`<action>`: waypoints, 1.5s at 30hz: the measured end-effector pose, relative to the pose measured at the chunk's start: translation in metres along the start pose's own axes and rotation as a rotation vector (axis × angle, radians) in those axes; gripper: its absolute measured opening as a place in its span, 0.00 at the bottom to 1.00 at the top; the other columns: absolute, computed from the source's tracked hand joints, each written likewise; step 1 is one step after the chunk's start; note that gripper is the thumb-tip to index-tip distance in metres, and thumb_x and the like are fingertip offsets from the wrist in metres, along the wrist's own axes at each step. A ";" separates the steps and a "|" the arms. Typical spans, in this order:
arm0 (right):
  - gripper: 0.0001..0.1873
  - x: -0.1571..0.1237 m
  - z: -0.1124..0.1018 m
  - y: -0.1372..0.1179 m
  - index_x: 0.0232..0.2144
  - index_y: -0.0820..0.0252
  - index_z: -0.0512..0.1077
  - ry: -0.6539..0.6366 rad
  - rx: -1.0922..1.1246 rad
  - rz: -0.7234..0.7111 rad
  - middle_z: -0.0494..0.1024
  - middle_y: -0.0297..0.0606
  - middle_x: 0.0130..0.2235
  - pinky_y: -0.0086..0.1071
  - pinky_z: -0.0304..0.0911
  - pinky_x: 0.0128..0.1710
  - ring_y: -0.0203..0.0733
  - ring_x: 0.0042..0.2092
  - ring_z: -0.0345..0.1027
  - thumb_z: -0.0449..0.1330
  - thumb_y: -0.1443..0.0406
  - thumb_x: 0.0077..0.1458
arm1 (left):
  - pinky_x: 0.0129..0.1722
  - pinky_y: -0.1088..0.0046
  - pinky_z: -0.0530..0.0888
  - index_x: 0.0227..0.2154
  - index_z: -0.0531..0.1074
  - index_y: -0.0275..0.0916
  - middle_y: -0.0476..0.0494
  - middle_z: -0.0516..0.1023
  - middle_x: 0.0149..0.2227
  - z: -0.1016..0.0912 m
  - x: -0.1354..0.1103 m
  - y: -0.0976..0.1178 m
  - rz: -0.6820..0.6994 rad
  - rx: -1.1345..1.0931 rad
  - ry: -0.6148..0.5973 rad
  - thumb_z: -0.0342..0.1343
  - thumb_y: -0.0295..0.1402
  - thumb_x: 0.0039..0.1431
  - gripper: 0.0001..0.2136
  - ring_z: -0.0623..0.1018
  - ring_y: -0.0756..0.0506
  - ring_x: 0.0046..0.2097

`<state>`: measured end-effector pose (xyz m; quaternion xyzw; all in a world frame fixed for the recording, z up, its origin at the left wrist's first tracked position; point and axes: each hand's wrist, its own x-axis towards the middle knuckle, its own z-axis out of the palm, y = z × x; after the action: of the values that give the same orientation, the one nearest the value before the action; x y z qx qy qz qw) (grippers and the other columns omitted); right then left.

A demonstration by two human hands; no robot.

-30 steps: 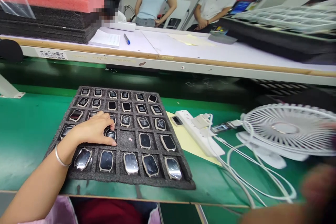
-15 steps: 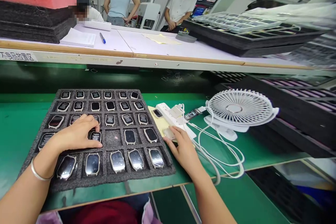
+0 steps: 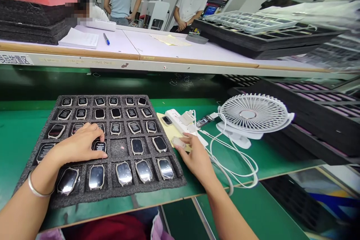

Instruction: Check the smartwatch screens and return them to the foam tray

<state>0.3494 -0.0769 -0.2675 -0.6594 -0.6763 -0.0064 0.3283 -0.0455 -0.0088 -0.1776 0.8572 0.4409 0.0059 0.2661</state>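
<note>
A black foam tray on the green bench holds rows of smartwatch bodies; one pocket near the middle holds none. My left hand rests on the tray with fingers curled over a watch body beside that pocket. To the right of the tray, my right hand lies on a yellow sheet, its fingertips pinching a loose watch body.
A white power strip with cables, another watch body and a white desk fan lie right of the tray. Black trays are stacked at right. Behind, a raised shelf carries paper, a pen and foam sheets; people stand beyond.
My right hand came into view from the right and settled on the loose watch body beside the tray. My left hand stays on the tray. The view has swung right.
</note>
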 end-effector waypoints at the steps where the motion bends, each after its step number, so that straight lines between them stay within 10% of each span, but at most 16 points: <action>1: 0.23 0.000 0.000 0.000 0.50 0.60 0.63 0.016 0.008 0.020 0.77 0.49 0.41 0.48 0.68 0.42 0.57 0.42 0.73 0.52 0.49 0.62 | 0.49 0.61 0.64 0.38 0.69 0.41 0.42 0.66 0.42 0.000 0.000 0.000 -0.001 0.002 0.002 0.59 0.49 0.53 0.18 0.64 0.36 0.48; 5: 0.24 0.000 -0.001 -0.004 0.50 0.62 0.62 0.206 -0.064 0.051 0.76 0.53 0.45 0.52 0.64 0.46 0.61 0.47 0.70 0.53 0.50 0.61 | 0.49 0.62 0.64 0.38 0.69 0.41 0.42 0.66 0.42 0.001 0.001 0.000 0.003 0.007 0.012 0.59 0.49 0.53 0.18 0.64 0.36 0.48; 9: 0.21 0.002 -0.001 -0.003 0.44 0.59 0.66 -0.050 -0.016 0.092 0.78 0.50 0.41 0.53 0.64 0.43 0.61 0.43 0.72 0.55 0.50 0.56 | 0.48 0.63 0.64 0.38 0.69 0.41 0.42 0.66 0.42 0.002 0.000 -0.001 -0.005 0.011 0.009 0.59 0.51 0.53 0.19 0.64 0.36 0.48; 14: 0.30 0.014 -0.015 -0.018 0.47 0.54 0.65 0.008 0.704 0.453 0.77 0.42 0.41 0.42 0.67 0.41 0.51 0.42 0.72 0.67 0.46 0.48 | 0.48 0.62 0.64 0.38 0.69 0.41 0.42 0.66 0.42 0.002 0.001 -0.002 0.005 0.025 0.009 0.59 0.50 0.53 0.19 0.64 0.36 0.48; 22: 0.26 0.054 -0.026 -0.078 0.50 0.52 0.70 -0.485 1.471 0.577 0.78 0.38 0.44 0.32 0.68 0.35 0.39 0.33 0.72 0.71 0.56 0.51 | 0.51 0.61 0.62 0.38 0.68 0.40 0.43 0.66 0.42 0.002 0.001 -0.002 0.016 0.027 0.006 0.60 0.46 0.54 0.17 0.65 0.37 0.48; 31: 0.19 0.090 -0.011 -0.120 0.45 0.57 0.73 -0.675 1.561 0.468 0.78 0.43 0.46 0.31 0.68 0.35 0.38 0.34 0.72 0.70 0.62 0.50 | 0.50 0.62 0.64 0.39 0.67 0.40 0.43 0.66 0.42 0.001 0.000 0.004 -0.003 0.029 0.003 0.63 0.42 0.54 0.16 0.66 0.38 0.48; 45: 0.35 0.067 -0.033 -0.142 0.57 0.50 0.64 -0.753 1.351 0.257 0.77 0.42 0.47 0.39 0.72 0.43 0.45 0.39 0.77 0.73 0.58 0.50 | 0.49 0.63 0.64 0.38 0.66 0.40 0.44 0.65 0.42 0.001 0.000 0.007 -0.020 0.023 -0.008 0.66 0.41 0.53 0.16 0.66 0.39 0.48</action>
<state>0.2423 -0.0502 -0.1514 -0.3477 -0.5179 0.6686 0.4049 -0.0400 -0.0131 -0.1751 0.8556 0.4486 -0.0051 0.2581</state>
